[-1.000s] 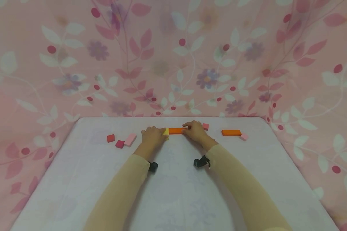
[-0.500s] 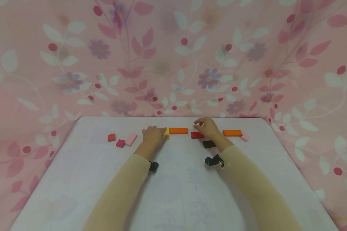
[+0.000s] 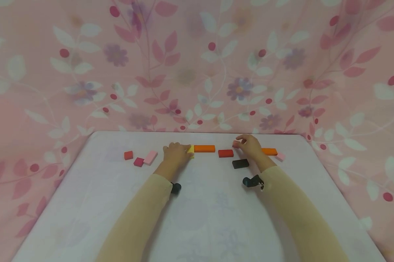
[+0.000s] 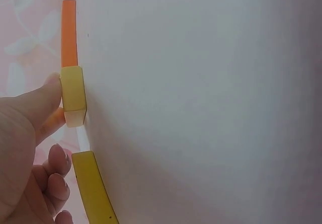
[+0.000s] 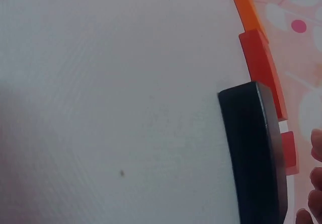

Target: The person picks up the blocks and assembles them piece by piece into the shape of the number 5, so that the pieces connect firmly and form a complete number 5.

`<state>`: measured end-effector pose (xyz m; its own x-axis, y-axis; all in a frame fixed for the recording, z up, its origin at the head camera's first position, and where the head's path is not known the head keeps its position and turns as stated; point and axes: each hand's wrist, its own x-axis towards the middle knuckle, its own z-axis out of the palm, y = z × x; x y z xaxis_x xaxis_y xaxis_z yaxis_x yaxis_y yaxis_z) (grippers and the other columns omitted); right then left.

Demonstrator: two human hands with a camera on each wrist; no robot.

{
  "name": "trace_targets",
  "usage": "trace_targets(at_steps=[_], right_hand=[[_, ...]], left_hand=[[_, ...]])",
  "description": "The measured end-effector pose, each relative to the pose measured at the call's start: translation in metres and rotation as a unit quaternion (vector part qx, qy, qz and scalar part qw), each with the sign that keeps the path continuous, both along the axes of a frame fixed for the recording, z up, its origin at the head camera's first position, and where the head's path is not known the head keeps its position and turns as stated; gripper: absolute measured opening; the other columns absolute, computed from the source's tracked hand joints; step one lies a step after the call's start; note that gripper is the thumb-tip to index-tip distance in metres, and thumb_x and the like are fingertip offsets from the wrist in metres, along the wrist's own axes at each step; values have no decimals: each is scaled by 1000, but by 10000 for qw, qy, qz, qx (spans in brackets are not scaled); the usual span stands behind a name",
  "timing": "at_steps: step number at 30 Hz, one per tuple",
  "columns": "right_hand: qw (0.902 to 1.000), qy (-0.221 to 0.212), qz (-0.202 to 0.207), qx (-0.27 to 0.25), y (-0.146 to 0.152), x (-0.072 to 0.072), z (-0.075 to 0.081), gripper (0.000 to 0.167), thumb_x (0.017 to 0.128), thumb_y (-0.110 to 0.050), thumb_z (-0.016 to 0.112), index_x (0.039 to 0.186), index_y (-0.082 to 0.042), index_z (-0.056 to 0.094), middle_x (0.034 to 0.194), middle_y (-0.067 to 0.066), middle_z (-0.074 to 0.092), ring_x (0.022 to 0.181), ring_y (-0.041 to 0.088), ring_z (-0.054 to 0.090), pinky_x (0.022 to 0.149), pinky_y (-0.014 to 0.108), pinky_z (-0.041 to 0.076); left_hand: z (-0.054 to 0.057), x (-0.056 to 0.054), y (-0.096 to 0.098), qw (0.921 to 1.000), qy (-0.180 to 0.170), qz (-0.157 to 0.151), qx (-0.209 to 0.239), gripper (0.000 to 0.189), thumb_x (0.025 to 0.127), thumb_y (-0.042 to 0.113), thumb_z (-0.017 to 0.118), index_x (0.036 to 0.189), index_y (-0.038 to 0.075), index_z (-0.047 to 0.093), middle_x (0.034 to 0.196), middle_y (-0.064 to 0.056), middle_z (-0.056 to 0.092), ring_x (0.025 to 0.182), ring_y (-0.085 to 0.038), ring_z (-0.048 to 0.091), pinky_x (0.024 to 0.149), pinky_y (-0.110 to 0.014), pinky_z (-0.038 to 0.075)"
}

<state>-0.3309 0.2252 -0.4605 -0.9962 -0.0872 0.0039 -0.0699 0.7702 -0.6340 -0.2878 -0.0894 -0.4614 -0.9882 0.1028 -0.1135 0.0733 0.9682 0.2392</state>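
Note:
My left hand (image 3: 177, 153) pinches a yellow block (image 4: 74, 89) between thumb and index finger, its other fingers loosely curled. A second, longer yellow block (image 4: 94, 189) lies near those fingers; the hand hides most of both in the head view. Against the pinched block's far end lies an orange block (image 3: 204, 149). My right hand (image 3: 251, 147) is over the back right, thumb and index apart, fingertips right at a small pink block (image 3: 235, 144). In front of this hand lie a red block (image 3: 225, 153) and a black block (image 3: 241, 163).
A red block (image 3: 128, 155), a crimson block (image 3: 138, 162) and a long pink block (image 3: 150, 157) lie to the left. Right of my right hand are an orange block (image 3: 269, 151) and a small pink block (image 3: 281, 157). A floral curtain (image 3: 197, 72) hangs behind the white table (image 3: 200, 218).
My right hand has left the orange block in the middle and moved right to the small pink block, uncovering the red and black blocks. My left hand stays at the yellow block.

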Motion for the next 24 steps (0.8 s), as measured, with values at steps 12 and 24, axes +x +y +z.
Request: trace_targets(at_steps=[12, 24], right_hand=[[9960, -799, -388, 15, 6, -1, -5, 37, 102, -29, 53, 135, -11, 58, 122, 19, 53, 106, 36, 49, 94, 48, 48], [9942, -1005, -379, -20, -5, -3, -6, 36, 102, -34, 58, 132, -15, 61, 124, 18, 52, 108, 35, 49, 93, 45, 49]], left_hand=[[-1, 1, 0, 10000, -62, 22, -9, 53, 96, 55, 58, 146, 37, 52, 123, -12, 61, 103, -31, 48, 93, -52, 33], [-6, -2, -2, 10000, 9, 32, 7, 56, 94, 58, 59, 146, 37, 51, 117, -13, 62, 102, -31, 48, 90, -51, 34]])
